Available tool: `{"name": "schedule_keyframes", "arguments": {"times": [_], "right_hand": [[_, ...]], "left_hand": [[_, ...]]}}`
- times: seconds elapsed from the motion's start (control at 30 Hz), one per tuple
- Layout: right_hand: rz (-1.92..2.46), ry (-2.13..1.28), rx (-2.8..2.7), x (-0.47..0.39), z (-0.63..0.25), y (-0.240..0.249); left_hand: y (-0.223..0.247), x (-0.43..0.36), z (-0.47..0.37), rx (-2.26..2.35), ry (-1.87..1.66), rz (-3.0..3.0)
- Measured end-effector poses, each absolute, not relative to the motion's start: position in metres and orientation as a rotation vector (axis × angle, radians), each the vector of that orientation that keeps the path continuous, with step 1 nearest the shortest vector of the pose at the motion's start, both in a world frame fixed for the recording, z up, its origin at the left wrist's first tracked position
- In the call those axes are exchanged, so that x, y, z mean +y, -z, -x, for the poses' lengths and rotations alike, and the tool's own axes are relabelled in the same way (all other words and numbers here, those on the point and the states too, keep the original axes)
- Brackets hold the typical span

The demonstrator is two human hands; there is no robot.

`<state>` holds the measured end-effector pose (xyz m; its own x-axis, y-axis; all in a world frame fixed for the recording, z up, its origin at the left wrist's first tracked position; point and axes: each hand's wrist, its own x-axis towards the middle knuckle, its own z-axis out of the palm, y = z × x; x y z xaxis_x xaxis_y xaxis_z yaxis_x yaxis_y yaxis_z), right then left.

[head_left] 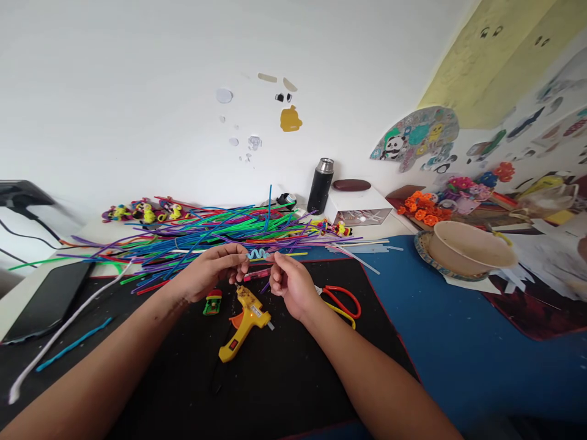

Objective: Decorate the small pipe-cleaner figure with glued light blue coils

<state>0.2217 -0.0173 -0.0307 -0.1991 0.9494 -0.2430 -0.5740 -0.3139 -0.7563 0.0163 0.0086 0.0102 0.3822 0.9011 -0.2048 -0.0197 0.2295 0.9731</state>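
Note:
Between my two hands stretches a light blue pipe cleaner (258, 253), bent into a wavy coil. My left hand (220, 269) pinches its left end, and the fingertips of my right hand (293, 282) close on its right end. Just below them lies a yellow hot glue gun (247, 318) with an orange trigger and a clear glue stick poking out of its back. A small green and red sharpener-like piece (212, 302) sits left of the gun. Scissors with red and yellow handles (342, 300) rest partly behind my right wrist.
A heap of coloured pipe cleaners (202, 229) spreads along the wall. On the left are a black phone (50, 299), a white pipe cleaner (68, 330) and a blue one (73, 344). A black flask (320, 186), a white box (360, 208) and a beige bowl (477, 247) stand right.

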Motion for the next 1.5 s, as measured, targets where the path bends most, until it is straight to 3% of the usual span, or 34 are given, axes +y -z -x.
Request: {"name": "schedule_keyframes", "arguments": {"times": [1.5], "right_hand": [[0.865, -1.705, -0.725, -0.0179, -0.2234, 0.0275]], "left_hand": [[-0.0125, 0.0119, -0.0168, 1.026, -0.83, -1.333]]}}
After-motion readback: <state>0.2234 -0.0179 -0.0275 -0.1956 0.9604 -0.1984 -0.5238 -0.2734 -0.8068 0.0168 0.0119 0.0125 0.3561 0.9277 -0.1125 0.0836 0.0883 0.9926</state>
